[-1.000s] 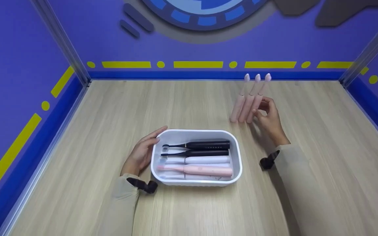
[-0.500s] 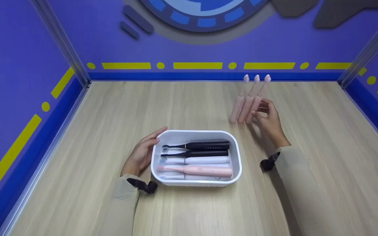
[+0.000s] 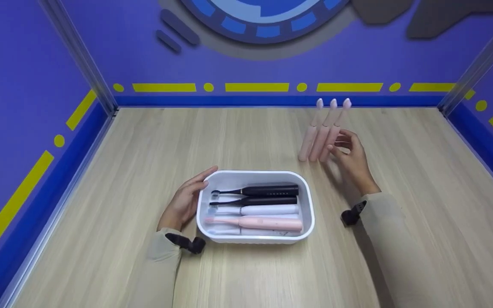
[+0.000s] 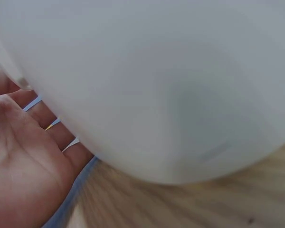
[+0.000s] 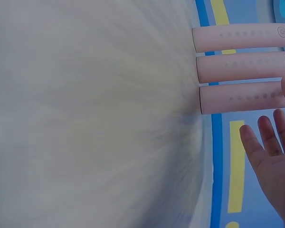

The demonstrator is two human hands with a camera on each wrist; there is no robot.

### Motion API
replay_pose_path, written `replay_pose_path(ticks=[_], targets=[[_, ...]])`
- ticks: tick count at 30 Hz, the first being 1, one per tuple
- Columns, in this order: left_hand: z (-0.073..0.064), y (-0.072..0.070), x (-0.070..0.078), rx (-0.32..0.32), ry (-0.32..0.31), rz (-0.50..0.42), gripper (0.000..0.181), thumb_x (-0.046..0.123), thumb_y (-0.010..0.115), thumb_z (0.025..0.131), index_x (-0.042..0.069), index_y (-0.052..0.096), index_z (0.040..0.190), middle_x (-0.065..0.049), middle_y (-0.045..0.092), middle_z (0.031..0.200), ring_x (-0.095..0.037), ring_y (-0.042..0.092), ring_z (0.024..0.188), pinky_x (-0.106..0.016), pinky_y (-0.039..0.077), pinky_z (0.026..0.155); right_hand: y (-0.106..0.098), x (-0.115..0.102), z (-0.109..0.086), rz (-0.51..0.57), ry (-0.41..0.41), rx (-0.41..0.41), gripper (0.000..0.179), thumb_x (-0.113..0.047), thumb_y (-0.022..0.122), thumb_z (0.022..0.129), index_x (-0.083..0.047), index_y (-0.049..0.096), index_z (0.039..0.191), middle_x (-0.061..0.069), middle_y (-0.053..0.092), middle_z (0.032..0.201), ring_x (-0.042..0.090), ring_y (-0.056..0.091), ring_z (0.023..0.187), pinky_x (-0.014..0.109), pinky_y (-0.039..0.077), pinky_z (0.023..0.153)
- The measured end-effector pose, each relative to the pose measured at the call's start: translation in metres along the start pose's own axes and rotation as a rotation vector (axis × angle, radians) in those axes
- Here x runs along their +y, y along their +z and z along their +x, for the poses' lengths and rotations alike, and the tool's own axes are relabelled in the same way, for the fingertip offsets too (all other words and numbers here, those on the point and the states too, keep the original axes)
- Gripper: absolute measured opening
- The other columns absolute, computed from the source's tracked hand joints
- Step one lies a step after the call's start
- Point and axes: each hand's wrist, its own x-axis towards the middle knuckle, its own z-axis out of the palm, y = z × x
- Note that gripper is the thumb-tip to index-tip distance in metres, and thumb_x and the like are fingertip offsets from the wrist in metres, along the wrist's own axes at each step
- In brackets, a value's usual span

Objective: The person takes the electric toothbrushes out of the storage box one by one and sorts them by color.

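Three pink electric toothbrushes stand upright side by side on the table in the head view. My right hand [image 3: 352,160] pinches the handle of the rightmost pink electric toothbrush [image 3: 330,139], its thumb across the front in the right wrist view; the index fingertip is hidden. The other two pink toothbrushes [image 3: 313,139] stand to its left. My left hand [image 3: 183,201] rests against the left end of a white plastic bin [image 3: 310,207], fingers fairly straight along the outer wall, thumb at the rim. Their tips are partly hidden behind the bin in the left wrist view.
Inside the bin lie several electric toothbrushes: two black ones [image 3: 271,190], a pink one [image 3: 270,223] and white ones [image 3: 269,209]. The wooden table [image 3: 178,137] meets a blue-purple back wall [image 3: 246,68] behind the standing toothbrushes. Side walls bound it left and right.
The scene sits slightly lower in the head view as the camera tilts a little. Both hands, the bin and the toothbrushes hold nearly the same places.
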Motion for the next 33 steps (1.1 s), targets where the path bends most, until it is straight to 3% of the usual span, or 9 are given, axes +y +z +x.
replay_pose_path(ticks=[6,13,17,22,33], targets=[[0.0,0.001,0.0,0.008,-0.009,0.004,0.051,0.004,0.035,0.098,0.003,0.033,0.149,-0.01,0.027,0.158,-0.018,0.035,0.139,-0.032,0.029,0.115,-0.003,0.001,-0.003,0.006,-0.003,0.012,0.062,-0.028,0.063,0.092,-0.008,0.036,0.144,0.015,0.05,0.132,0.03,0.048,0.123,0.038,0.044,0.102],[-0.001,0.0,0.0,-0.007,-0.011,-0.004,0.052,0.006,0.037,0.098,0.002,0.03,0.149,-0.012,0.035,0.153,-0.014,0.046,0.128,-0.029,0.038,0.109,-0.007,-0.006,-0.007,0.046,-0.009,0.02,0.062,-0.021,0.064,0.092,-0.005,0.035,0.145,0.018,0.05,0.132,0.029,0.049,0.122,0.018,0.044,0.092],[-0.002,0.0,0.0,-0.017,-0.003,-0.016,0.053,0.006,0.037,0.098,0.001,0.029,0.15,-0.01,0.04,0.149,-0.015,0.047,0.127,-0.03,0.038,0.109,-0.008,-0.019,-0.012,0.088,0.002,0.026,0.061,-0.013,0.063,0.092,0.0,0.034,0.144,0.023,0.049,0.133,0.033,0.048,0.121,0.013,0.043,0.087],[-0.002,0.0,0.0,-0.024,0.002,-0.029,0.053,0.005,0.036,0.098,0.001,0.028,0.15,-0.012,0.035,0.153,-0.015,0.045,0.129,-0.031,0.036,0.11,-0.008,-0.044,-0.022,0.132,0.01,0.032,0.059,-0.008,0.062,0.092,0.004,0.034,0.143,0.026,0.048,0.132,0.037,0.046,0.122,0.014,0.043,0.087],[-0.002,0.001,0.0,-0.028,0.007,-0.029,0.053,0.005,0.036,0.098,0.0,0.027,0.15,-0.014,0.034,0.154,-0.017,0.044,0.131,-0.032,0.033,0.113,-0.007,-0.059,-0.03,0.178,0.008,0.045,0.057,-0.007,0.061,0.092,0.004,0.036,0.141,0.023,0.049,0.126,0.027,0.049,0.115,0.012,0.045,0.084]])
